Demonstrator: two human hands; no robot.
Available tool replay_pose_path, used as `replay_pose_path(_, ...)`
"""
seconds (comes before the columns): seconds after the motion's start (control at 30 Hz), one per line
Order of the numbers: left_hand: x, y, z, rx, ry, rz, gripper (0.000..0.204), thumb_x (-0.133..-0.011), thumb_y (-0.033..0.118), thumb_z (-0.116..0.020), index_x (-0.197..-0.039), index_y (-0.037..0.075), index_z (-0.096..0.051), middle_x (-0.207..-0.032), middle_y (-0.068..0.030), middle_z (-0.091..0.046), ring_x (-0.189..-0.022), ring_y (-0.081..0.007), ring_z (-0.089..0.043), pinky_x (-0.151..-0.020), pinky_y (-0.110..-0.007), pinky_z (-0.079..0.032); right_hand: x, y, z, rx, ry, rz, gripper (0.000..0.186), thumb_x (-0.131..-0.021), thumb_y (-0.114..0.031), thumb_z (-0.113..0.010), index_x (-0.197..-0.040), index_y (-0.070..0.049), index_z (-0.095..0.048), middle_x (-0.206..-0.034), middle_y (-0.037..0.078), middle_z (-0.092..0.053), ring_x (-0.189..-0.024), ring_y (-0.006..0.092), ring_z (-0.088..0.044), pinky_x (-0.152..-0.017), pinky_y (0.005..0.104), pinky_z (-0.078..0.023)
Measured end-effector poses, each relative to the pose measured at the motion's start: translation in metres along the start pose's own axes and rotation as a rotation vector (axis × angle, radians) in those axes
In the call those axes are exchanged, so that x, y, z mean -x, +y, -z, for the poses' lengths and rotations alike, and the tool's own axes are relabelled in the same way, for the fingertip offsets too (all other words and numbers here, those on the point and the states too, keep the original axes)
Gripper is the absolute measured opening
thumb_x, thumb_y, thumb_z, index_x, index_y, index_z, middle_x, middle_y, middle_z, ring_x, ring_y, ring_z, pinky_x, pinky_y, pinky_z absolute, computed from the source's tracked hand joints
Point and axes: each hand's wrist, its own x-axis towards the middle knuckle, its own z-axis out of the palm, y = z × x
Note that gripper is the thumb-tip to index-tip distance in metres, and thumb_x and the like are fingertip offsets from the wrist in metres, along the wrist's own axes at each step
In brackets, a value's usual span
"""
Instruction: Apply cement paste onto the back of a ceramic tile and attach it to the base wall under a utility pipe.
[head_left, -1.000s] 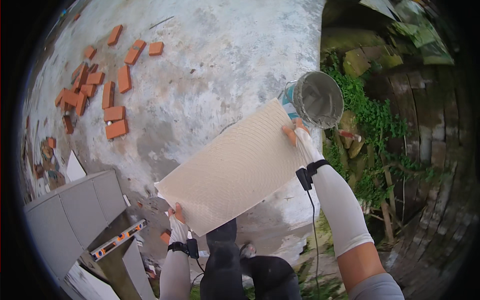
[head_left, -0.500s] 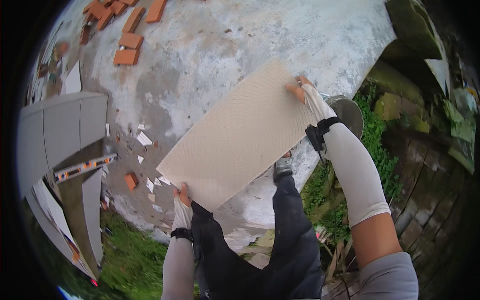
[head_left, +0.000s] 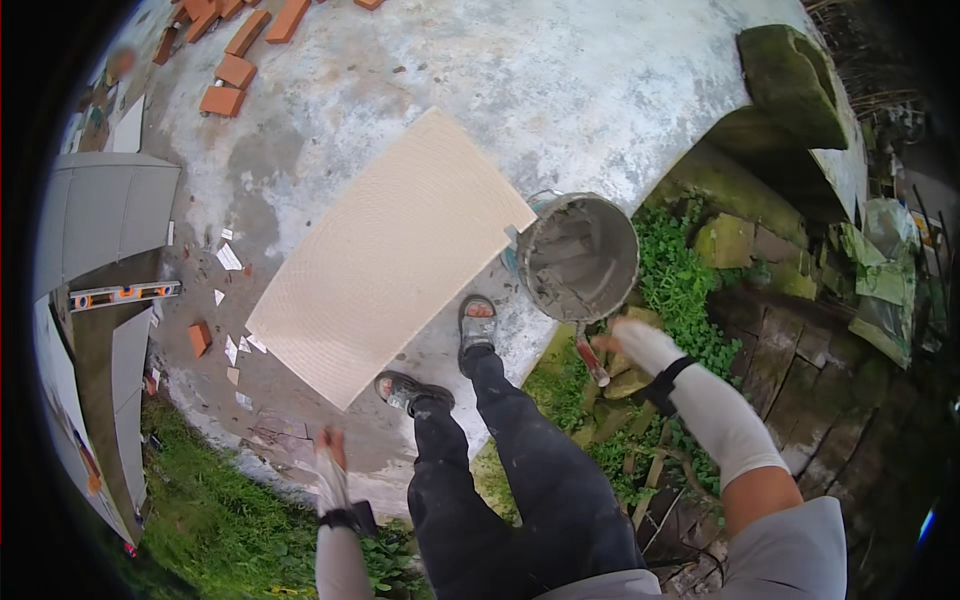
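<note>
A large beige tile (head_left: 390, 260) with a finely patterned face lies flat before my feet. Its far-right corner reaches the rim of a bucket (head_left: 620, 255) holding grey mortar. From the bucket's near side juts a tool's red handle (head_left: 592, 362); the rest of that tool is hidden. Just right of this handle, my right hand (head_left: 622, 340) is open, its fingers stretched towards the handle and seemingly apart from it, somewhat blurred. Below the tile's near corner, my left hand (head_left: 332, 455) hangs open with nothing in it.
Several orange bricks (head_left: 236, 70) are scattered at the far left on the concrete floor (head_left: 480, 70). Broken white tile pieces (head_left: 229, 257) lie left of the tile. A spirit level (head_left: 125, 295) rests by grey panels (head_left: 110, 215). Mossy blocks (head_left: 725, 242) and plants border the right edge.
Both hands have let go of the tile, which now lies on the floor. My right hand has come down beside the bucket's red-handled tool; my left has drawn back towards me.
</note>
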Motion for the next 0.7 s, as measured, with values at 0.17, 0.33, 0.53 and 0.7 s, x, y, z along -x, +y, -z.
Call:
replay_pose_path(0.17,0.122,-0.001,-0.089,-0.263,-0.493,-0.024,0.056,-0.087,0.034,-0.063,-0.128,-0.002,-0.048,-0.124,-0.0246,-0.054,-0.117,-0.0363,-0.052,-0.098,-0.042,-0.041,-0.034,0.028,-0.13,-0.198,-0.071,-0.248,0.047,-0.087,-0.046,-0.057,-0.095,0.0,-0.064,-0.102,0.02,-0.064,-0.098,0.0369,-0.06,-0.082,0.0419,-0.047)
replay_pose_path(0.33,0.163,0.025,-0.099,-0.283,-0.596,-0.21,0.064,-0.084,0.04,-0.064,-0.13,0.0,-0.046,-0.126,-0.0259,-0.051,-0.119,-0.0419,-0.047,-0.102,-0.043,-0.038,-0.038,0.053,-0.105,-0.286,-0.094,-0.114,0.036,-0.078,-0.021,-0.064,-0.108,-0.005,-0.052,-0.07,0.011,-0.056,-0.059,0.0246,-0.056,-0.052,0.0382,-0.044)
replay_pose_path(0.53,0.174,0.024,-0.095,-0.362,-0.599,-0.371,0.06,-0.084,0.041,-0.063,-0.129,0.005,-0.049,-0.129,-0.0252,-0.048,-0.122,-0.0404,-0.044,-0.103,-0.044,-0.036,0.071,0.106,-0.003,-0.757,-0.049,0.16,0.016,-0.092,-0.019,-0.048,-0.1,-0.008,-0.055,-0.065,0.001,-0.052,-0.045,0.0138,-0.048,-0.04,0.0315,-0.036)
replay_pose_path(0.7,0.163,0.022,-0.1,-0.342,-0.556,-0.352,0.05,-0.083,0.037,-0.064,-0.121,0.005,-0.055,-0.125,-0.0217,-0.052,-0.118,-0.0384,-0.047,-0.102,-0.043,-0.038,0.043,0.067,0.032,0.755,0.701,0.252,0.02,-0.094,-0.02,-0.048,-0.081,-0.005,-0.051,-0.057,0.01,-0.056,-0.052,0.0271,-0.059,-0.048,0.0395,-0.045)
